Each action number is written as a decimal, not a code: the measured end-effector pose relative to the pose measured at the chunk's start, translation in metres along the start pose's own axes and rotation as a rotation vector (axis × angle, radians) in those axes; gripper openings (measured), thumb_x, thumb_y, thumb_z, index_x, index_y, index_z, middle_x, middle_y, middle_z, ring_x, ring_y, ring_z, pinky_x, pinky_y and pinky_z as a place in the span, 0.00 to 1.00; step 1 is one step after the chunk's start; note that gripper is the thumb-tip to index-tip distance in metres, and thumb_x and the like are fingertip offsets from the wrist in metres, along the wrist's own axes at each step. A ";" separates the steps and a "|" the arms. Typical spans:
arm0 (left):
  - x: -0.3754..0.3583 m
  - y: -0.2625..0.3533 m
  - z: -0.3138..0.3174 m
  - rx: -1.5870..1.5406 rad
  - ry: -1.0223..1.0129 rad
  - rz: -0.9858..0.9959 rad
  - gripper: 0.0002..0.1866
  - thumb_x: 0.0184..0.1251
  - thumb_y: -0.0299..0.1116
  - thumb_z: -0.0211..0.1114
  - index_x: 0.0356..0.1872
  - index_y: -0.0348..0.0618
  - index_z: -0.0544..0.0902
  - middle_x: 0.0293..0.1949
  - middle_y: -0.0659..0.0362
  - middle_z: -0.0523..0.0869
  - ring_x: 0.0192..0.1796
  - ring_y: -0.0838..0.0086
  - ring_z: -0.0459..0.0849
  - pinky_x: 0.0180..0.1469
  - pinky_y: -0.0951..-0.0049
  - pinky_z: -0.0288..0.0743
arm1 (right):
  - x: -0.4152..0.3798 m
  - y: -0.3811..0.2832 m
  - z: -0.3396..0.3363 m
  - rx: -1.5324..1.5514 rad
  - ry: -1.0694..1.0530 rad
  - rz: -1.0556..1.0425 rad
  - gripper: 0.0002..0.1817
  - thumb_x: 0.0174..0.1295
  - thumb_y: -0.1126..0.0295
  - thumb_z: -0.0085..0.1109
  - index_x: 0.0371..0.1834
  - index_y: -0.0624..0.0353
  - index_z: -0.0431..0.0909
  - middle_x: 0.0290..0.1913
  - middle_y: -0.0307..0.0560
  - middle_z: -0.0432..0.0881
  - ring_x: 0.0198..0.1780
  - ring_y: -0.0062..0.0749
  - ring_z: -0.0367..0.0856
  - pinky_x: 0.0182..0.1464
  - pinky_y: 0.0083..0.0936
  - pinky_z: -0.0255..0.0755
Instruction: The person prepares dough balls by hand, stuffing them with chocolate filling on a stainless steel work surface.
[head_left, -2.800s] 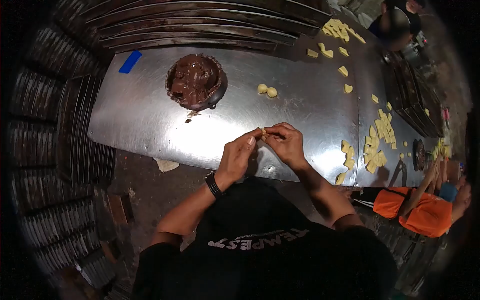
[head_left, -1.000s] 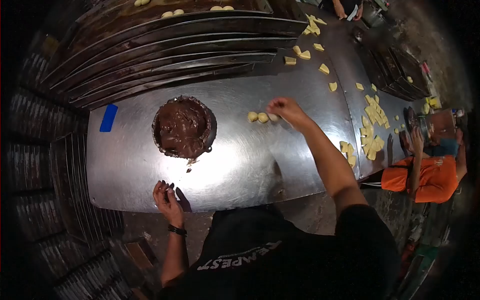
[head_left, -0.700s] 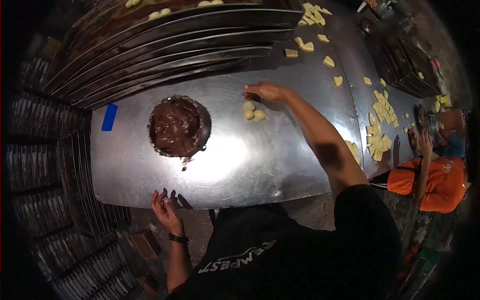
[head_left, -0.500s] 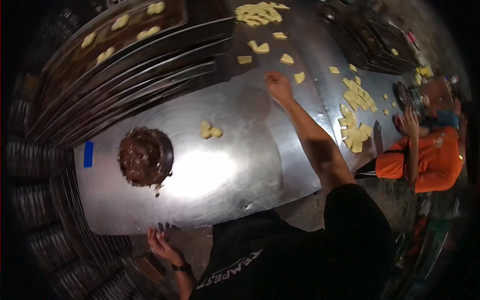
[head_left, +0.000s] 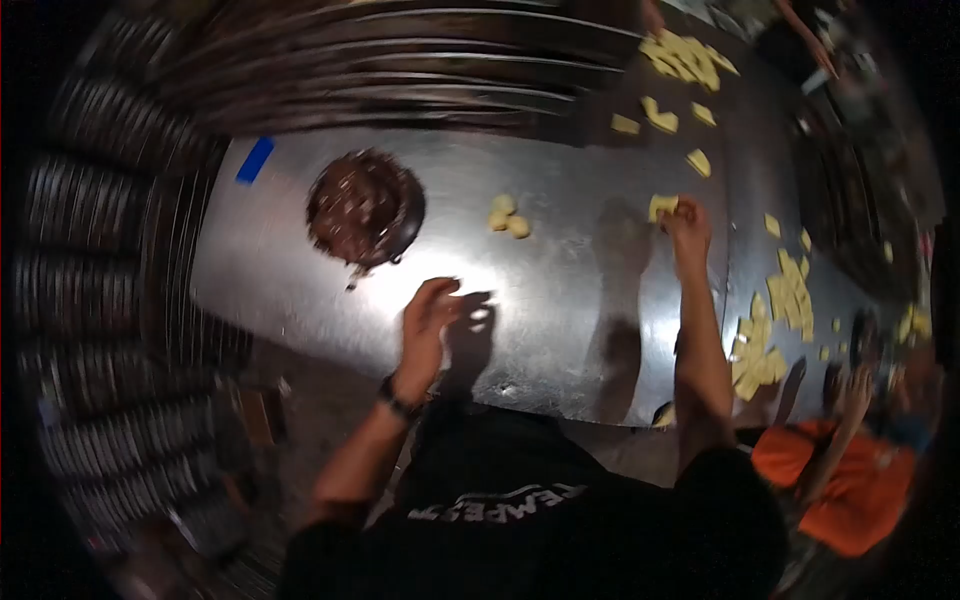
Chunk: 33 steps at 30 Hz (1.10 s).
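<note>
My right hand (head_left: pixel 688 228) pinches a flat, pale yellow piece of dough (head_left: pixel 660 207) above the steel table (head_left: pixel 560 340). My left hand (head_left: pixel 428 318) is over the table's near side, fingers bent and apart, holding nothing; its shadow falls just to the right. Beyond it, a round bowl heaped with glossy brown chocolate-like filling (head_left: pixel 365 205) stands at the left, with a smear at its near rim. A small cluster of rounded dough pieces (head_left: pixel 508 218) lies between the bowl and my right hand.
Stacked dark trays (head_left: pixel 400 70) border the table's far side. Loose flat dough pieces lie in a far pile (head_left: pixel 685 60) and a right-hand pile (head_left: pixel 790 290). A person in an orange shirt (head_left: pixel 865 490) works at the right. Blue tape (head_left: pixel 255 160) marks the left corner.
My left hand has risen from beside the table edge to above the tabletop. My right hand, closed before, now grips a dough piece. The camera view has turned.
</note>
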<state>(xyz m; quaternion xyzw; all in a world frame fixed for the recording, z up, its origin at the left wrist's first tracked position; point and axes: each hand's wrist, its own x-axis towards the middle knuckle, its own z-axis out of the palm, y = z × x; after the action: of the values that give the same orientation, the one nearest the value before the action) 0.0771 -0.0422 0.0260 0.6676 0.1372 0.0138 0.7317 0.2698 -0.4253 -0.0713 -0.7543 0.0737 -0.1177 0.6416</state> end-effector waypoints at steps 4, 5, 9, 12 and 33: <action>0.022 -0.019 0.057 -0.045 0.003 0.057 0.13 0.70 0.34 0.59 0.49 0.36 0.76 0.39 0.60 0.82 0.39 0.80 0.80 0.42 0.80 0.74 | -0.137 -0.105 0.096 0.320 -0.479 0.263 0.22 0.53 0.78 0.64 0.53 0.63 0.73 0.39 0.42 0.81 0.35 0.21 0.79 0.39 0.21 0.75; 0.022 -0.019 0.062 -0.040 0.052 0.095 0.13 0.70 0.35 0.59 0.47 0.35 0.77 0.35 0.61 0.82 0.36 0.81 0.80 0.38 0.80 0.74 | -0.160 -0.108 0.112 0.380 -0.581 0.246 0.24 0.53 0.79 0.65 0.56 0.63 0.72 0.40 0.44 0.82 0.36 0.21 0.80 0.40 0.22 0.76; 0.009 -0.022 0.030 -0.215 0.313 0.099 0.13 0.69 0.35 0.61 0.41 0.33 0.78 0.24 0.66 0.77 0.25 0.85 0.72 0.29 0.81 0.69 | -0.207 -0.139 0.154 0.443 -0.802 0.428 0.32 0.55 0.80 0.64 0.64 0.65 0.63 0.33 0.42 0.82 0.37 0.21 0.79 0.45 0.19 0.72; -0.007 -0.020 -0.013 -0.198 0.198 0.195 0.16 0.73 0.38 0.56 0.48 0.32 0.75 0.26 0.65 0.76 0.27 0.85 0.71 0.30 0.81 0.68 | -0.217 -0.155 0.178 0.439 -1.055 0.556 0.41 0.59 0.77 0.59 0.73 0.61 0.46 0.39 0.45 0.80 0.41 0.24 0.78 0.48 0.23 0.70; -0.011 -0.046 -0.252 -0.371 0.163 -0.093 0.15 0.72 0.40 0.56 0.49 0.38 0.75 0.38 0.57 0.82 0.33 0.79 0.80 0.31 0.82 0.72 | -0.232 -0.155 0.331 -0.550 -0.284 -0.868 0.20 0.50 0.86 0.57 0.48 0.59 0.77 0.43 0.49 0.83 0.45 0.45 0.80 0.47 0.34 0.74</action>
<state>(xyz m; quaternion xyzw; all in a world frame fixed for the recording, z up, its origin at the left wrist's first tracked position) 0.0042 0.1959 -0.0350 0.5111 0.2217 0.0588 0.8283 0.1308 -0.0235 0.0132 -0.8644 -0.3045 -0.2453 0.3160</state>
